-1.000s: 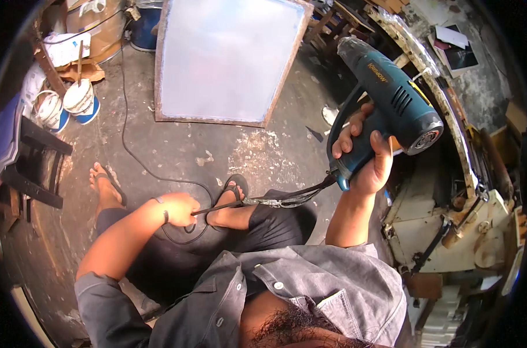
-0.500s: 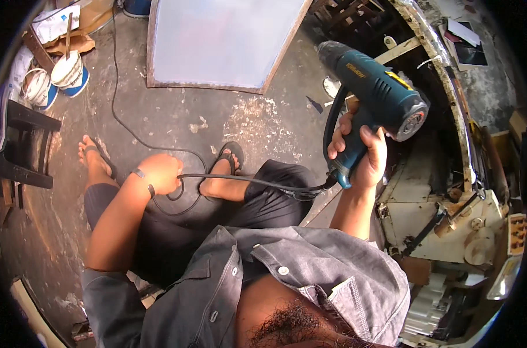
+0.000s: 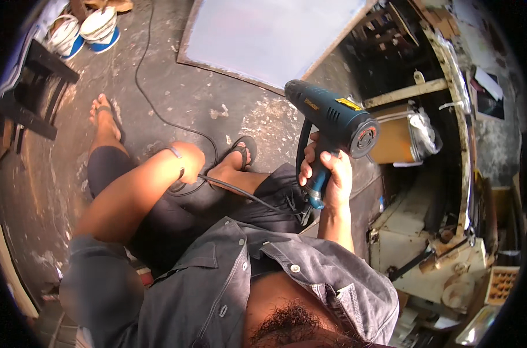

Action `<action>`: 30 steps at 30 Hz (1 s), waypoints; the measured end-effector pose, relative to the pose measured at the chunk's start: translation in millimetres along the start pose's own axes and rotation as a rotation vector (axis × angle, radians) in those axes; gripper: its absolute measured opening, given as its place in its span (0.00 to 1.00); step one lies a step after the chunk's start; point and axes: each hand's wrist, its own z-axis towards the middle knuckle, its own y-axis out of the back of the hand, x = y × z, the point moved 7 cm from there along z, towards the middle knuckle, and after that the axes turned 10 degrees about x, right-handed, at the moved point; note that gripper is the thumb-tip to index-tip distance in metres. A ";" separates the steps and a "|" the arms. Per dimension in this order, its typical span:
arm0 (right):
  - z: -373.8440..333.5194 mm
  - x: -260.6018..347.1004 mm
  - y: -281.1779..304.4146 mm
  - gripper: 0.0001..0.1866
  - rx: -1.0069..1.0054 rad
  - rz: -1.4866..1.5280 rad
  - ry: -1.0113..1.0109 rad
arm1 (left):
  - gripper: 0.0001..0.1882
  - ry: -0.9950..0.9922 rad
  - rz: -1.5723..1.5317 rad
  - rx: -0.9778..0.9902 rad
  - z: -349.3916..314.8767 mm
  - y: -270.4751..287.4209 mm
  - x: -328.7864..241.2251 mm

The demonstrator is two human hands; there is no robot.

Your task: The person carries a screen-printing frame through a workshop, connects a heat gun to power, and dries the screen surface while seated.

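Observation:
In my right hand is a dark teal heat gun, gripped by its handle. Its nozzle points up and to the left, and its round vented back end faces me. My left hand is closed around the heat gun's black power cord, over my left thigh. One stretch of the cord runs from this hand to the bottom of the handle. The rest loops near my feet and trails away over the floor to the far side. The fingertips of my left hand are mostly hidden.
A pale framed panel lies ahead on the stained floor. Blue-and-white shoes and a dark wooden stool are at left. On the right stand a worn open frame and an old cream-coloured machine.
My right hand has brought the heat gun left and slightly lower in view. My left hand has shifted right, closer to it, and the cord between them sags more. The view has turned somewhat.

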 end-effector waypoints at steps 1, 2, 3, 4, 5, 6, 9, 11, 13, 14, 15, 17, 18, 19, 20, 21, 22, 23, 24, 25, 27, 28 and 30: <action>4.4 -3.6 -6.3 0.29 0.021 0.009 -0.004 | 0.16 -0.003 0.000 0.025 -2.7 -0.6 -3.2; 9.0 -6.6 -12.7 0.29 0.042 0.018 -0.006 | 0.16 0.006 -0.022 0.020 -0.3 -2.9 -2.9; 14.3 -8.7 -19.7 0.29 0.073 0.016 -0.016 | 0.15 0.001 0.026 0.050 6.2 -8.9 -3.8; 18.1 -11.1 -26.3 0.29 0.094 0.023 -0.027 | 0.15 -0.007 0.082 0.081 8.8 -11.1 -5.5; 22.6 -14.0 -32.2 0.29 0.126 0.037 -0.034 | 0.16 0.012 0.046 0.089 10.8 -10.6 -4.8; 27.1 -17.0 -38.2 0.29 0.157 0.052 -0.040 | 0.16 0.019 0.035 0.084 11.1 -9.7 -3.2; 37.8 -21.3 -59.6 0.28 0.226 0.068 -0.056 | 0.21 -0.044 -0.093 -0.015 7.5 1.7 -2.6; 44.0 -24.3 -72.5 0.28 0.279 0.081 -0.076 | 0.27 -0.034 -0.137 -0.026 2.8 6.2 0.9; 48.0 -22.8 -89.7 0.22 0.365 0.049 -0.052 | 0.31 -0.024 -0.161 -0.040 -6.1 13.5 2.7; 49.9 -23.0 -94.1 0.22 0.382 0.035 -0.056 | 0.32 -0.019 -0.191 -0.069 -14.0 19.8 3.0; 53.2 -20.8 -99.5 0.23 0.413 0.019 -0.044 | 0.34 -0.015 -0.220 -0.098 -18.9 24.4 4.2; 57.8 -15.0 -107.5 0.23 0.442 0.000 -0.026 | 0.35 -0.012 -0.228 -0.123 -17.2 25.1 8.0; 59.9 -11.3 -111.9 0.23 0.462 -0.016 -0.013 | 0.36 -0.016 -0.233 -0.141 -15.3 25.7 9.6; 63.6 -5.6 -114.5 0.23 0.442 -0.016 0.014 | 0.36 -0.012 -0.230 -0.149 -13.5 26.4 11.5; 66.4 0.6 -118.4 0.23 0.446 -0.019 0.022 | 0.37 -0.021 -0.243 -0.165 -11.9 27.7 12.7; 69.3 9.0 -120.4 0.23 0.431 -0.019 0.047 | 0.37 -0.032 -0.256 -0.180 -11.3 29.3 13.6; 73.1 16.4 -121.1 0.24 0.417 -0.019 0.072 | 0.37 -0.026 -0.252 -0.187 -11.5 30.3 14.9; 76.6 23.9 -123.6 0.25 0.464 -0.015 0.101 | 0.37 -0.022 -0.279 -0.179 -11.6 30.1 16.1; 78.9 31.6 -124.7 0.26 0.470 -0.019 0.119 | 0.37 -0.017 -0.305 -0.171 -11.4 29.8 17.4; 81.1 39.8 -125.8 0.27 0.465 -0.030 0.143 | 0.37 -0.013 -0.300 -0.179 -11.0 31.0 18.7; 82.7 55.0 -128.9 0.27 0.475 -0.027 0.201 | 0.38 -0.005 -0.306 -0.218 -9.7 33.9 22.4; 82.7 60.7 -129.2 0.28 0.467 -0.009 0.219 | 0.38 -0.002 -0.299 -0.223 -9.1 34.0 24.0; 85.3 72.4 -131.9 0.27 0.520 0.009 0.286 | 0.38 0.000 -0.315 -0.269 -10.2 35.8 27.7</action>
